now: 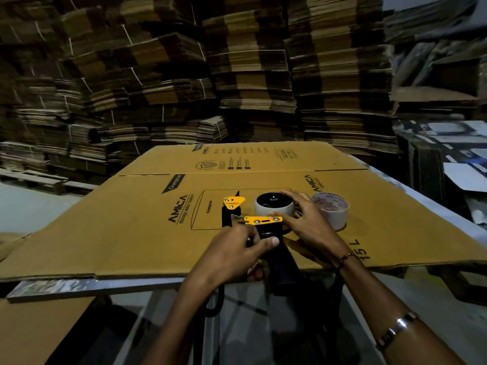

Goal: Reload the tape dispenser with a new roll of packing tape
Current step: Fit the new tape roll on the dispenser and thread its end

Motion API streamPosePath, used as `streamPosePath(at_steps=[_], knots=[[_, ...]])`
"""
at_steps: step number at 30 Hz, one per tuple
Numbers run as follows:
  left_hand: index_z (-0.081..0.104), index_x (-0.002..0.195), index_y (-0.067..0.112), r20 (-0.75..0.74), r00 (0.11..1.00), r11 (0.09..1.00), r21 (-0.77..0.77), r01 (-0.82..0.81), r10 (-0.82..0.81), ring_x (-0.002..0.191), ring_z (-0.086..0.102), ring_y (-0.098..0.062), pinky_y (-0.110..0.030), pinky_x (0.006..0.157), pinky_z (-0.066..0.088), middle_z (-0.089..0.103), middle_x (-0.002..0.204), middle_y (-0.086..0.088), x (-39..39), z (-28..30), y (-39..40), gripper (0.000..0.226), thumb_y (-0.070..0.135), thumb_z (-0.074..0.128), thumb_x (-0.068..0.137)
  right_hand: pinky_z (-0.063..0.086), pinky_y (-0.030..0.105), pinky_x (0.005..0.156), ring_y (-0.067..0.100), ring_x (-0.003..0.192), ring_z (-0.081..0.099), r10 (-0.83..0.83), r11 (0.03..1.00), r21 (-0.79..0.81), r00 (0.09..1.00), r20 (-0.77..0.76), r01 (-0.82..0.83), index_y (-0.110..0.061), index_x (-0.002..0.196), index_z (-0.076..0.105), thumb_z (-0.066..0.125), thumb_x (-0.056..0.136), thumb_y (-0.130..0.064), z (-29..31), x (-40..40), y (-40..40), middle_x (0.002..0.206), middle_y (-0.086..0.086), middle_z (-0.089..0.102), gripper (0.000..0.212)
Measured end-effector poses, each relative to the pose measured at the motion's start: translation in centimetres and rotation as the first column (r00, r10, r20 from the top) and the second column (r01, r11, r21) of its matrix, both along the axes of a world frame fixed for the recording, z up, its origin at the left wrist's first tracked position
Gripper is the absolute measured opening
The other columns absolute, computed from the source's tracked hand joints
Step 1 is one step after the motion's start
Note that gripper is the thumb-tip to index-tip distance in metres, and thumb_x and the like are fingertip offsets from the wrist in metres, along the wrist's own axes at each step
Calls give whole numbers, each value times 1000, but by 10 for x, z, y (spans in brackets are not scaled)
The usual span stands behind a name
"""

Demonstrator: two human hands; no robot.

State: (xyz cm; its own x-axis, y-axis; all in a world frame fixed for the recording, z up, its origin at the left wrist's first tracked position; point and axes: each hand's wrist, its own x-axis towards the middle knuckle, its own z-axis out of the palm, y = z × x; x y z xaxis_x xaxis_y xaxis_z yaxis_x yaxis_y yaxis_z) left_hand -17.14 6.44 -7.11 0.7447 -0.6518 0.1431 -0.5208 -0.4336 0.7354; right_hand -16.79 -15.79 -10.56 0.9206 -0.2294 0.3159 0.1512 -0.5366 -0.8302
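Note:
A black and yellow tape dispenser lies on a flattened cardboard box, its black handle pointing toward me. My left hand grips the dispenser at the top of the handle, thumb across it. A pale roll of packing tape sits on the dispenser's black hub. My right hand curls around the right side of that roll, fingertips on its rim and on the yellow plate. A second roll with a printed cardboard core stands on the box just right of my right hand.
The flattened box rests on a table whose near edge shows below it. Tall stacks of folded cartons fill the background. More cartons and printed boxes crowd the right side. Another cardboard sheet lies at lower left.

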Motion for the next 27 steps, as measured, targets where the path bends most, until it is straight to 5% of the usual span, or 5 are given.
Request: streamPosePath(at_steps=[9, 12, 15, 23, 27], knots=[[67, 91, 7, -53, 983, 984, 4, 179, -178, 65, 72, -20, -34, 60, 54, 76, 75, -10, 15, 37, 4, 27, 32, 59, 97, 49, 15, 98, 10, 127, 56, 122, 991, 63, 992, -16, -120, -32, 133, 55, 79, 75, -43, 6, 5, -5, 141, -4, 49, 64], [68, 93, 16, 55, 997, 978, -205, -37, 50, 80, 71, -20, -32, 67, 58, 74, 84, -4, 53, 46, -2, 21, 31, 56, 98, 48, 25, 106, 12, 130, 54, 129, 990, 58, 991, -36, -127, -23, 142, 54, 80, 76, -46, 7, 5, -6, 143, -4, 49, 74], [70, 108, 20, 184, 981, 996, -66, -52, 64, 113, 59, -22, -46, 92, 52, 65, 121, -3, 93, 38, -20, 21, 34, 57, 98, 47, 35, 109, 13, 131, 52, 109, 990, 96, 993, -37, -105, -25, 144, 53, 74, 78, -56, 8, 3, -5, 142, -8, 49, 76], [64, 127, 18, -118, 987, 991, 76, 114, -105, 118, 56, -27, -43, 98, 47, 62, 129, -9, 107, 28, -38, 29, 23, 53, 101, 43, 48, 112, 16, 134, 47, 54, 999, 9, 995, -80, -53, -29, 144, 54, 52, 85, -69, 16, 1, -4, 141, -7, 50, 71], [66, 126, 20, -123, 991, 996, 56, 67, -59, 116, 57, -28, -46, 98, 48, 63, 127, -8, 106, 24, -38, 28, 22, 55, 100, 44, 9, 90, 6, 127, 46, 53, 998, -30, 998, -30, -54, -30, 141, 55, 45, 94, -54, 45, -14, 5, 133, -10, 48, 54]])
